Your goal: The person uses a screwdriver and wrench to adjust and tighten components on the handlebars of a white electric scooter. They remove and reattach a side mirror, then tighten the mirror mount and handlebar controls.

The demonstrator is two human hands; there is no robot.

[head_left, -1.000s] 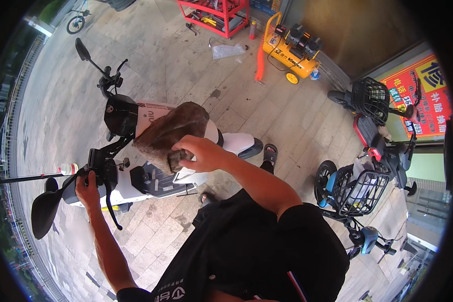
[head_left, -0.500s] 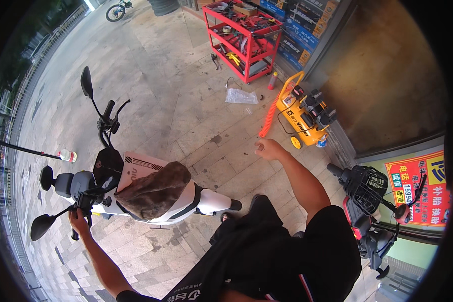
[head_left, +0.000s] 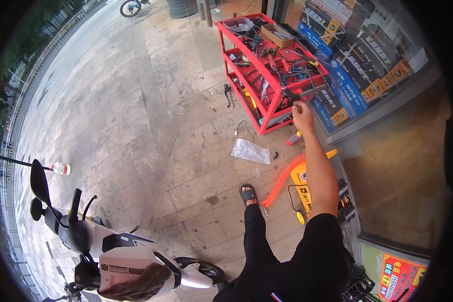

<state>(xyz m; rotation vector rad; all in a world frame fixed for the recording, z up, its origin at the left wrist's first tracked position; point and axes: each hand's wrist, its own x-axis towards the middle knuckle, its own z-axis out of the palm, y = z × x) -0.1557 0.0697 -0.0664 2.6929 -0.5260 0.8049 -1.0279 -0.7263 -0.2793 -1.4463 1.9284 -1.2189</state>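
My right arm reaches forward, and my right hand (head_left: 302, 116) is at the near right corner of a red tool cart (head_left: 270, 108). Its fingers are curled together beside the dark end of the cart's handle (head_left: 290, 95); whether anything is in them is hidden. On the cart's top shelf lie several hand tools, a cardboard box (head_left: 277, 36) and a plastic bag. My left hand is out of view. At the lower left stands a white scooter (head_left: 131, 246) with a brown furry cover (head_left: 148, 279) on its seat.
Under my right forearm stands a yellow air compressor (head_left: 300, 176) with a coiled orange hose (head_left: 282, 177). A clear plastic bag (head_left: 250, 151) and a red spray can (head_left: 293, 138) are on the paving. Stacked boxes (head_left: 357, 70) stand behind glass at the right.
My left hand has left the scooter's handlebar and gone out of view. My right hand has moved forward to the cart. The scooter now appears lower left, the cart nearer.
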